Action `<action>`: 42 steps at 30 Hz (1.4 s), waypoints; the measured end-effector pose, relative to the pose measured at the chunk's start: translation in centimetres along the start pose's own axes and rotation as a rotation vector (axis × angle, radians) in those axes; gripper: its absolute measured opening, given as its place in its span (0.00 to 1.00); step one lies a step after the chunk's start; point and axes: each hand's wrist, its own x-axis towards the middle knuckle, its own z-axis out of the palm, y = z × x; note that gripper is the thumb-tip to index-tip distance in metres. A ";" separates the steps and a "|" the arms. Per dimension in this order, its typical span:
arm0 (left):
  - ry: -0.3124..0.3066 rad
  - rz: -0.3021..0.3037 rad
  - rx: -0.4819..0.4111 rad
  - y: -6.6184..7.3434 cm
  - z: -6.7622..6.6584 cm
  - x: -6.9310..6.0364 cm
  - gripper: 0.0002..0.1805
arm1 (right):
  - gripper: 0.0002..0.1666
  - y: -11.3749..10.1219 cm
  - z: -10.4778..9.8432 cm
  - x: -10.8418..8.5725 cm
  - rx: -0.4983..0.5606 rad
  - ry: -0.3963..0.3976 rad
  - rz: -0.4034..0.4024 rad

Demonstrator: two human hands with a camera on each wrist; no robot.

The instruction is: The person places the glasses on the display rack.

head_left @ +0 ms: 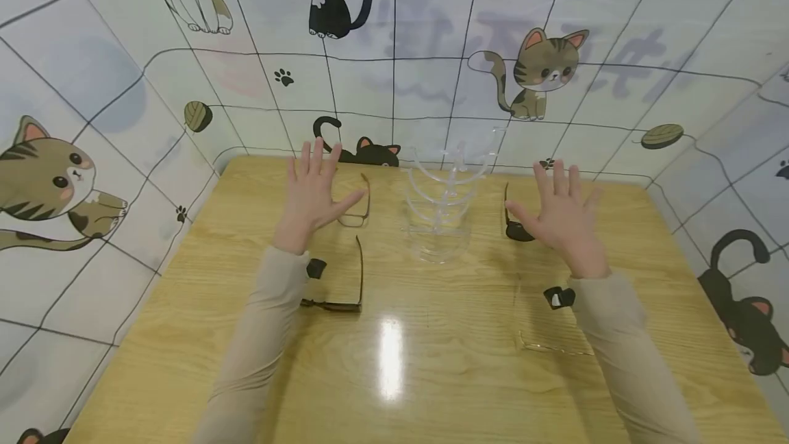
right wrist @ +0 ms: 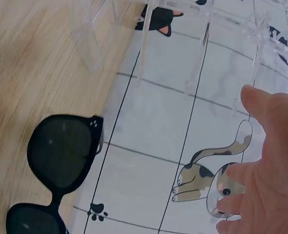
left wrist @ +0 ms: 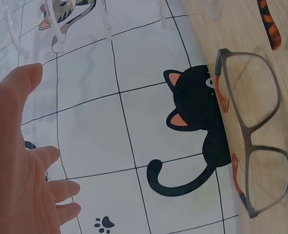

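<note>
My left hand (head_left: 313, 197) hovers with fingers spread over the back left of the table, holding nothing. Partly behind it lies a pair of eyeglasses (left wrist: 247, 136) with a grey-brown frame and orange-brown temple tips. On the other side, my right hand (head_left: 566, 221) is also spread and holds nothing; black sunglasses (right wrist: 61, 153) lie beside and partly under it. A clear plastic tiered glasses stand (head_left: 439, 211) stands between the hands. Dark-framed glasses (head_left: 335, 306) lie below the left hand, partly hidden by the sleeve. Thin gold-rimmed glasses (head_left: 555, 349) lie near the right forearm.
A small black piece (head_left: 316, 268) lies by the left sleeve, and another black piece (head_left: 557, 298) with a white spot by the right sleeve. The wooden table (head_left: 425, 375) ends at a cat-patterned sheet (head_left: 431, 81) that rises at the back and both sides.
</note>
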 end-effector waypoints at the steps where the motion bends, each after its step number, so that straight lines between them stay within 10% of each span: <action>1: 0.000 -0.001 -0.011 -0.2 -0.2 -0.2 0.50 | 0.54 -0.3 0.0 -0.1 0.005 0.003 -0.008; 20: 0.145 0.119 -0.150 -4.6 -0.7 -6.2 0.37 | 0.38 -7.8 1.9 -3.1 0.338 0.181 -0.206; 42: -0.012 -0.011 -0.222 -7.2 1.4 -11.7 0.26 | 0.32 -15.7 6.6 -3.7 0.610 0.107 -0.335</action>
